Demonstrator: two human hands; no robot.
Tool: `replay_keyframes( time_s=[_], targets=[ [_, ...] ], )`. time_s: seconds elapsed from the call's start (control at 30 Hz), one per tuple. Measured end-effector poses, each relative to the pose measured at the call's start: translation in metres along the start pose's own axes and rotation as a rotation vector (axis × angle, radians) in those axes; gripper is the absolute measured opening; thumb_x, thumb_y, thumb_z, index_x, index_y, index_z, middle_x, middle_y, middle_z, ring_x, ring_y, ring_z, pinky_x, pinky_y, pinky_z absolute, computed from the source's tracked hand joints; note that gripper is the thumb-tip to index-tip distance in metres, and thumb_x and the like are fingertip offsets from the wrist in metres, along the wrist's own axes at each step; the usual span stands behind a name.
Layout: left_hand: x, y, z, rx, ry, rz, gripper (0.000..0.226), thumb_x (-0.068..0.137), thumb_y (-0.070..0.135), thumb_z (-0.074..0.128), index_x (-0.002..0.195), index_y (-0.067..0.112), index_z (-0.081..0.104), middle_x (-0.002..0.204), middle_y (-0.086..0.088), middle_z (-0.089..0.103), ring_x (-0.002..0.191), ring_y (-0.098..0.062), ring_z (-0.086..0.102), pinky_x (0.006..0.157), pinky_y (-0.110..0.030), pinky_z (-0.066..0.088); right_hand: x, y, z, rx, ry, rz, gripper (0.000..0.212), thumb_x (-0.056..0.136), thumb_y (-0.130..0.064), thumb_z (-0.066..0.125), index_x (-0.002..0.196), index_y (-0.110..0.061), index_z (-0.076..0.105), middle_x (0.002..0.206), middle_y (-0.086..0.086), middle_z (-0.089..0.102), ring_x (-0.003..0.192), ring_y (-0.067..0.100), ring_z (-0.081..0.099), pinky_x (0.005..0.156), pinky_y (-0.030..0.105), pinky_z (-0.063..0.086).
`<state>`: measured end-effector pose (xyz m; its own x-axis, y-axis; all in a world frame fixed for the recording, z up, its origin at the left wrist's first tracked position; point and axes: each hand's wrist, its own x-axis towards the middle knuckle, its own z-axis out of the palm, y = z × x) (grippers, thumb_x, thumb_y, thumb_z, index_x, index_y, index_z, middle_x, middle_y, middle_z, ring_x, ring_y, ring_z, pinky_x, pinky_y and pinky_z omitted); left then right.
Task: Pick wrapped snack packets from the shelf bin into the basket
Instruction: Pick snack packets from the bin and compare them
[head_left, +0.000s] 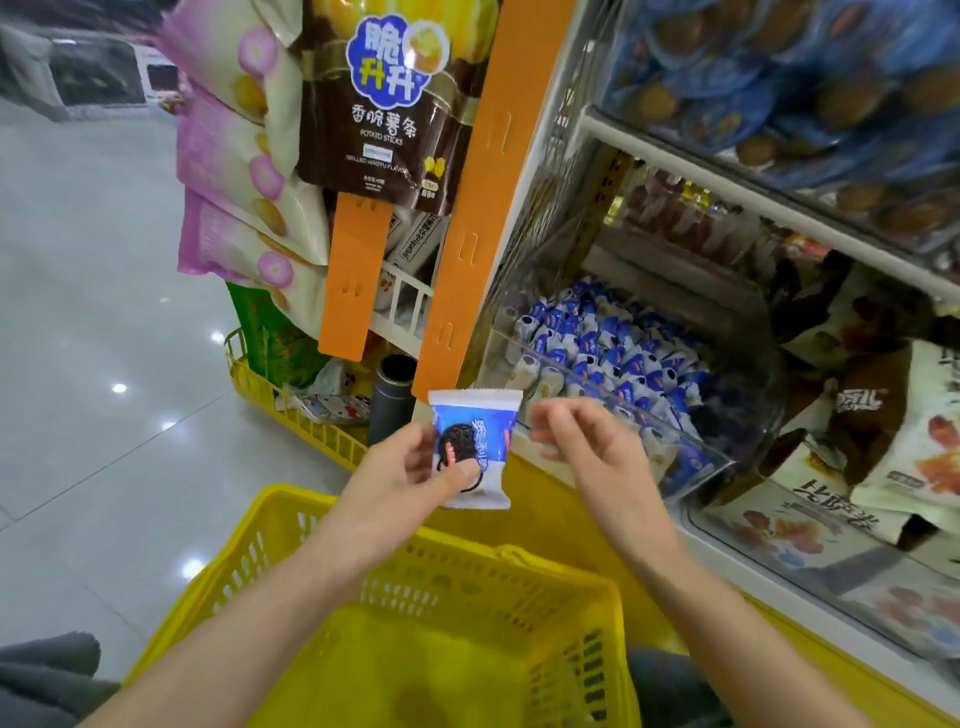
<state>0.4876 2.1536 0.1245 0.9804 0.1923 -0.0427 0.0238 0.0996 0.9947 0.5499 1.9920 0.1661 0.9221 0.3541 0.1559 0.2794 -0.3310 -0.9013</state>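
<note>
Head view, left to right. A glossy pale floor (104, 312) filled the left of the frame. At upper left hung pink-and-cream snack bags (239, 156), and just right of them a brown potato-sticks bag (379, 104). Below these, at mid-left, stood a low yellow rack (291, 410) with a dark cylinder (392, 400) at its right end. An orange strip (467, 218) ran diagonally from the top centre down to the middle of the frame.

The yellow basket (291, 499) occupied the lower centre, beneath both forearms. The left hand (410, 470) pinched a blue-and-white snack packet (475, 441), with the thumb pressed across the packet's front and the fingers behind it. The packet was upright in the middle of the frame, above the basket's far rim and just below the orange strip's lower end. The right hand (587, 441) hung just beside the packet without touching it, its fingers loosely bent and holding nothing; it was slightly blurred.

Right of centre, the clear shelf bin (613, 397) held a heap of packets (613, 338) of the same blue-and-white kind. A wire bin of blue wrapped snacks (779, 78) sat at upper right, and cream-and-brown bags (883, 415) lay at the right edge.
</note>
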Motion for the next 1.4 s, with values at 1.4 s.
replay_keyframes(
  time_s=[1.4],
  targets=[
    [-0.007,0.011,-0.007,-0.525,-0.097,-0.218,0.038,0.094,0.04,0.039,0.118,0.017,0.056,0.11,-0.01,0.069,0.096,-0.026,0.068,0.069,-0.04,0.058,-0.003,-0.029,0.024,-0.017,-0.139,0.229,0.009,0.092,-0.012,0.054,0.092,-0.004,0.055,0.083,0.011,0.068,0.066,0.011,0.065,0.059,0.024,0.057]
  ],
)
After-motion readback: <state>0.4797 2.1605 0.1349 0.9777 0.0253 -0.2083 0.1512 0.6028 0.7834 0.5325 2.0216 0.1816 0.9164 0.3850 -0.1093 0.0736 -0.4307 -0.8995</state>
